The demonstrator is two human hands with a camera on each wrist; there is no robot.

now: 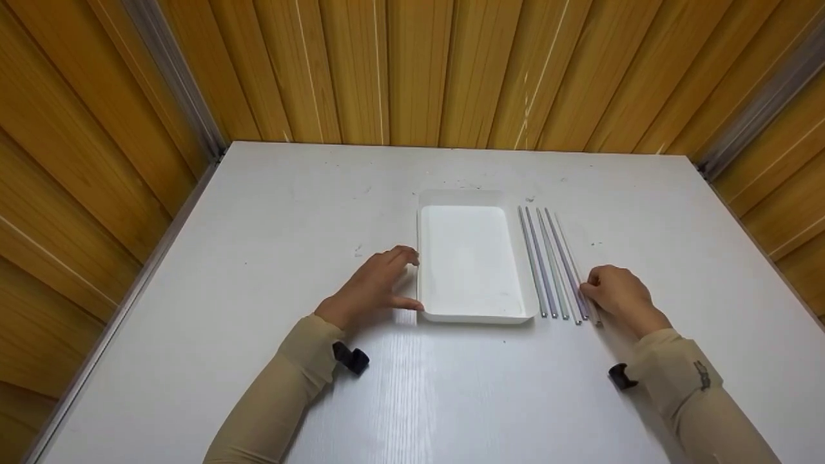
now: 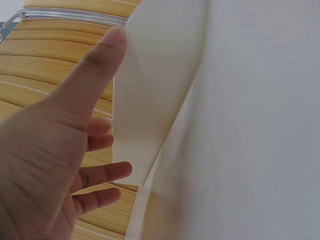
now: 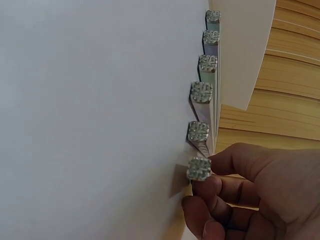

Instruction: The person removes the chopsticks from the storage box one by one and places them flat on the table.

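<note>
A shallow white rectangular tray (image 1: 478, 318) lies on the table. My left hand (image 1: 375, 280) is at its left side, thumb and fingers spread, with the thumb tip at the near left corner. In the left wrist view the thumb lies along the tray wall (image 2: 155, 85) and the fingers stay loosely extended. Several slim metal chopsticks (image 1: 543, 290) with pastel tints lie side by side to the right of the tray. With thumb and fingers, my right hand (image 1: 620, 295) pinches the rightmost chopstick (image 3: 199, 168), close to its square, patterned end.
The white table (image 1: 309, 193) has a few small dark specks and scuffs near its back. Wood-look panels (image 1: 412, 71) stand behind and on both sides, with grey metal posts (image 1: 187, 77) at the corners. A black strap piece (image 1: 351, 359) sits at each wrist.
</note>
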